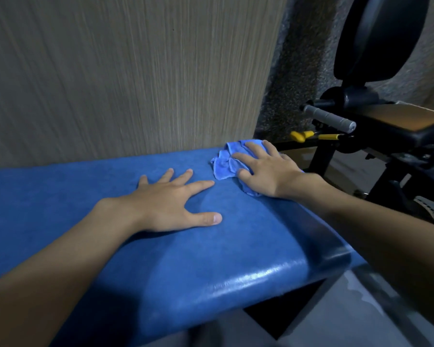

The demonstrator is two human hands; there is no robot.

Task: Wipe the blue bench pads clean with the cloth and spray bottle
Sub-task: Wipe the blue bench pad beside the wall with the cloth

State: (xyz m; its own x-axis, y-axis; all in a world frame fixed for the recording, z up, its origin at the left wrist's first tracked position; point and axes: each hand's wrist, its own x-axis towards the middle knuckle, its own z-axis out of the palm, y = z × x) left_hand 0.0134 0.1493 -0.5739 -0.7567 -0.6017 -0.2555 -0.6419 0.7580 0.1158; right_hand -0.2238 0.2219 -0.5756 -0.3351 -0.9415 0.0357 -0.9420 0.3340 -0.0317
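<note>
I count two hands, my left hand [168, 204] and my right hand [266, 169], one blue cloth [223, 164], one blue padded counter [211, 271], one grey handle [328, 118], one yellow knob [300, 136], one round black pad [378, 36], one flat black pad [396, 123].

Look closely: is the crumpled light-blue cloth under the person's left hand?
No, the left hand lies flat on the bare blue padded bench, while the right hand presses the crumpled light-blue cloth.
</note>
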